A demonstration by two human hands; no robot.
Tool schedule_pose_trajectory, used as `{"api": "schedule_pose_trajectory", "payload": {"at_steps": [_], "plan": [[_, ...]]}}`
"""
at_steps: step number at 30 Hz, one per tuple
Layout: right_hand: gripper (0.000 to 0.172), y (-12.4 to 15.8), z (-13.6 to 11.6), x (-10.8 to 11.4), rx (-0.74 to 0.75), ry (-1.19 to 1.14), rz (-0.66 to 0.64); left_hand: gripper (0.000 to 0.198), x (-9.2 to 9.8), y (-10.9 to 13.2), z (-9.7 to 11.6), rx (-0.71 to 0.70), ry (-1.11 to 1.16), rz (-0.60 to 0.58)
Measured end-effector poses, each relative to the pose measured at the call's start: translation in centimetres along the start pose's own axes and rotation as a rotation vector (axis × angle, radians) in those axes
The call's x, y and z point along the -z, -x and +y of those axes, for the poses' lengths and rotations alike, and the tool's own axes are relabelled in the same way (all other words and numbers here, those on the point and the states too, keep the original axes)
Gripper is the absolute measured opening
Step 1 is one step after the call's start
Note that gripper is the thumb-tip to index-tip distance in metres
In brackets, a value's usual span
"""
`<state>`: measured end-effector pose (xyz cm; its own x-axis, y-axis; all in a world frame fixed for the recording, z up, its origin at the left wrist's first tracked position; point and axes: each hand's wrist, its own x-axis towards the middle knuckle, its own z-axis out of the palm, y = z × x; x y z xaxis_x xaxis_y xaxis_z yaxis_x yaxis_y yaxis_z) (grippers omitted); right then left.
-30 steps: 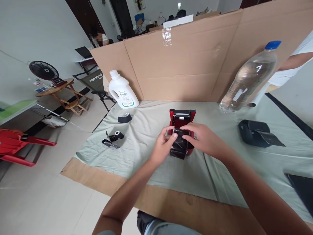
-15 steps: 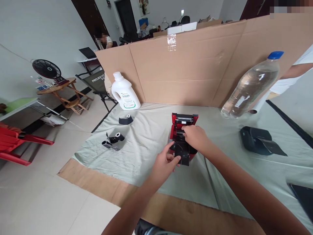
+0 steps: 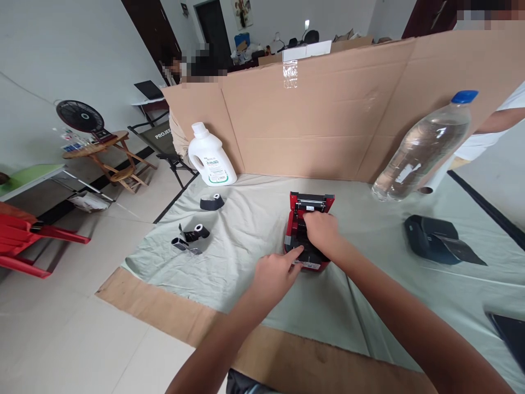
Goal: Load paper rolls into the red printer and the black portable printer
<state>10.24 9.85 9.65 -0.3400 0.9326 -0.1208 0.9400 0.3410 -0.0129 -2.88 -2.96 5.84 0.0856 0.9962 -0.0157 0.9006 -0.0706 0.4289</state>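
Cloth-covered surface (image 3: pixel 246 241) is backing onto cardboard panel (image 3: pixel 299 131); clear bottle (image 3: pixel 424 148) and white jug (image 3: pixel 212 158) are standing near panel's ends, perhaps steadying it. Red device (image 3: pixel 290 229) is sitting on surface between hands, lid (image 3: pixel 312 202) standing open, likely giving access inside. Right arm (image 3: pixel 394 295) is slanting inward, right hand (image 3: pixel 323 232) dipping into device, fingertips hidden. Left arm (image 3: pixel 229 334) is reaching forward, left hand (image 3: pixel 274 272) laying index finger (image 3: pixel 294 253) over front edge, probably steadying. Hands not meeting; cannot tell if either is pinching anything.

Hands (image 3: pixel 275 272) (image 3: pixel 322 231) partly hide the red device (image 3: pixel 297 236), its inside hard to tell.
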Motion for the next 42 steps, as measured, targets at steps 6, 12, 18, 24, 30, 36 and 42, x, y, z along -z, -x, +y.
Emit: {"api": "schedule_pose_trajectory", "payload": {"at_steps": [6, 12, 18, 24, 30, 36, 42], "plan": [[0.02, 1.3, 0.7, -0.2, 0.0, -0.077, 0.05, 0.04, -0.7, -0.3, -0.5, -0.066, -0.024, 0.089], [0.033, 1.8, 4.8, -1.5, -0.172, -0.583, 0.674, 0.035, -1.4, 0.0, -2.0, -0.273, -0.038, 0.202], [0.041, -1.0, 7.5, -3.3, -0.008, -1.12, 0.548, 0.039, -2.1, 0.6, -2.9, -0.375, -0.119, 0.27], [0.023, 3.0, 6.1, -6.6, 0.037, -1.251, 0.532, 0.039, -3.4, 0.2, -3.9, -0.454, -0.152, 0.358], [0.061, 4.2, 4.3, -9.7, -0.036, -1.493, 0.44, 0.035, -4.3, 0.6, -4.3, -0.456, 0.061, 0.362], [0.067, 3.9, 3.6, -11.1, -0.093, -1.619, 0.433, 0.046, -2.2, -2.8, -3.4, 0.04, 0.849, 0.408], [0.064, 3.8, 3.4, -11.7, -0.071, -1.771, 0.454, 0.053, -2.2, -7.3, -3.2, 0.305, 1.275, 0.06]]}}
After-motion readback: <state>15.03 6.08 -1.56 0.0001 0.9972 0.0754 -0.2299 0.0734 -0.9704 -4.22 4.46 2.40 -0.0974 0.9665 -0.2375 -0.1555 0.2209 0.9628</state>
